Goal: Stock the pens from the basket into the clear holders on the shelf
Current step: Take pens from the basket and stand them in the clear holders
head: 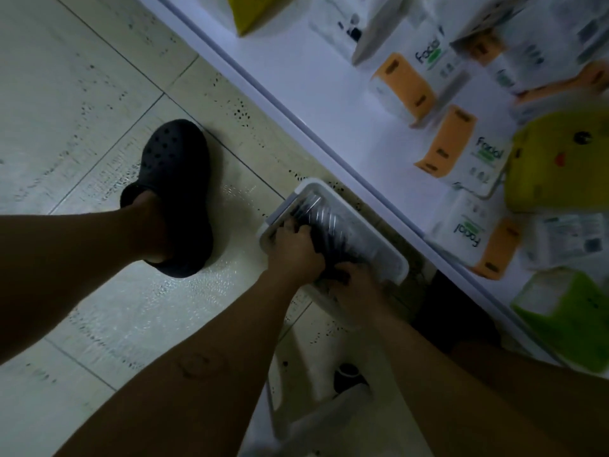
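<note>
Pens (318, 222), where are they now? (supervisor)

I see them in the white basket (390, 258), which stands on the tiled floor (82, 110). It is a dark bundle with shiny streaks on it. The picture is blurred, so I cannot tell if this shine is a wrap or the caps. (operator)

And the hands? (supervisor)

Both are down inside the basket. The left hand (295, 249) has its fingers curled onto the left side of the bundle. The right hand (356, 285) grips the end of the bundle that is nearest to the person. The rest of the pens reaches away from both hands, toward the far corner of the basket. (operator)

What is around the grip? (supervisor)

Just to the right of the hands runs the edge of the white shelf (296, 127). On it, beyond the right hand, lie tissue packs (458, 150) with orange ends and the word "Facial", and a yellow pack (557, 163). To the left of the left hand, well apart, a foot in a black clog (178, 179) stands on the floor. I cannot see clear holders from here. (operator)
</note>
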`<state>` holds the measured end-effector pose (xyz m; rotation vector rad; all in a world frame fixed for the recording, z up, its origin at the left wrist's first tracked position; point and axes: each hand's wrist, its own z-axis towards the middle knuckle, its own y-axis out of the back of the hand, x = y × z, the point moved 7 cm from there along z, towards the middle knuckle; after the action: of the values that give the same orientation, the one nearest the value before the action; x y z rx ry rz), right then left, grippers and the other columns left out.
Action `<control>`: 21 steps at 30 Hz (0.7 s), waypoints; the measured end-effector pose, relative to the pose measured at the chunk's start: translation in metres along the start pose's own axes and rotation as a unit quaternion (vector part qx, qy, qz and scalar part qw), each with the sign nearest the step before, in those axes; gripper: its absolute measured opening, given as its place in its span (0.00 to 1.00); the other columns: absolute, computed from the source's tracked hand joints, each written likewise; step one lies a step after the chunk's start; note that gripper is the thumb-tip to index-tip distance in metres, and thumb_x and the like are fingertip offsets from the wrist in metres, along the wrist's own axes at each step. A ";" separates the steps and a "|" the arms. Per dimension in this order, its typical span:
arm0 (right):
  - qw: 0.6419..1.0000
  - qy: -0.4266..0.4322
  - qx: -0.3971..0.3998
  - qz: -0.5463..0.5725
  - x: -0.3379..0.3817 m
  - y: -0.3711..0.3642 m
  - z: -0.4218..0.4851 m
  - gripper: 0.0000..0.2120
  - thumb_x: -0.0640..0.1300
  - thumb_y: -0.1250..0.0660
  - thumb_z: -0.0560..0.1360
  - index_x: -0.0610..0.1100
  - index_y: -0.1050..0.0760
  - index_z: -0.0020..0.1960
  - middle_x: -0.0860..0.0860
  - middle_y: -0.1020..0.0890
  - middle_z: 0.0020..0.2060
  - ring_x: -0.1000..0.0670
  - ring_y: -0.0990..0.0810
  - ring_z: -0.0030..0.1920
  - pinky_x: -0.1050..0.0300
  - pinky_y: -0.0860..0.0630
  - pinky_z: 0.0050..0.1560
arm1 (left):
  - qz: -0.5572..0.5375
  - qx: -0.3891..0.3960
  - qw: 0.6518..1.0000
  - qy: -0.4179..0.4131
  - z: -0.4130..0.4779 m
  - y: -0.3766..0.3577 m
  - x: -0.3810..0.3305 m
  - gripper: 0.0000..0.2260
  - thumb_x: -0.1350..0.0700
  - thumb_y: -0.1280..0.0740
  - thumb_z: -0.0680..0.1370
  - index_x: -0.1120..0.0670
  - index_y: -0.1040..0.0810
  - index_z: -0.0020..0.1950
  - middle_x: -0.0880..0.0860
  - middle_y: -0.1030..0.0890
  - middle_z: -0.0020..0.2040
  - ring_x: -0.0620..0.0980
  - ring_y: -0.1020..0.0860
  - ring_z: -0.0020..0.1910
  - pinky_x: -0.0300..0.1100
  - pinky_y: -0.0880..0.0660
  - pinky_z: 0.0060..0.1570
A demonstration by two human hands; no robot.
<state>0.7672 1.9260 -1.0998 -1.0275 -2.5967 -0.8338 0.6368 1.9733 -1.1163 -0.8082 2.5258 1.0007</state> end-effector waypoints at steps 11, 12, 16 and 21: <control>0.996 -0.031 0.082 -0.003 -0.021 -0.020 0.016 0.20 0.46 0.37 0.79 0.40 0.30 0.68 0.42 0.27 0.65 0.41 0.28 0.65 0.60 0.39 0.54 | -0.012 0.019 1.000 0.015 0.016 -0.018 0.010 0.23 0.51 0.31 0.73 0.56 0.30 0.66 0.63 0.41 0.73 0.64 0.39 0.70 0.55 0.36 0.69; 0.996 -0.031 0.080 -0.007 -0.022 -0.019 0.017 0.19 0.44 0.37 0.79 0.38 0.30 0.68 0.41 0.28 0.64 0.40 0.28 0.64 0.60 0.39 0.54 | -0.003 0.019 1.000 0.016 0.017 -0.018 0.011 0.23 0.51 0.31 0.73 0.56 0.30 0.66 0.63 0.40 0.72 0.64 0.40 0.70 0.54 0.37 0.69; 0.997 0.005 0.076 0.006 -0.014 -0.015 0.020 0.16 0.35 0.42 0.81 0.46 0.30 0.35 0.52 0.30 0.33 0.56 0.33 0.34 0.73 0.36 0.35 | 0.018 0.022 1.000 -0.003 0.018 -0.018 0.008 0.20 0.53 0.32 0.74 0.58 0.28 0.64 0.62 0.33 0.69 0.63 0.36 0.68 0.53 0.34 0.66; 0.999 -0.017 0.009 0.041 -0.024 -0.007 0.015 0.13 0.38 0.37 0.79 0.43 0.22 0.37 0.49 0.22 0.33 0.53 0.27 0.34 0.61 0.32 0.38 | -0.021 -0.013 1.000 -0.011 0.013 -0.003 0.004 0.13 0.59 0.33 0.76 0.59 0.22 0.60 0.60 0.21 0.58 0.58 0.24 0.58 0.48 0.27 0.58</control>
<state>0.7800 1.9171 -1.1247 -1.1460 -2.5651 -0.7797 0.6367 1.9793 -1.1290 -0.8498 2.4714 1.0237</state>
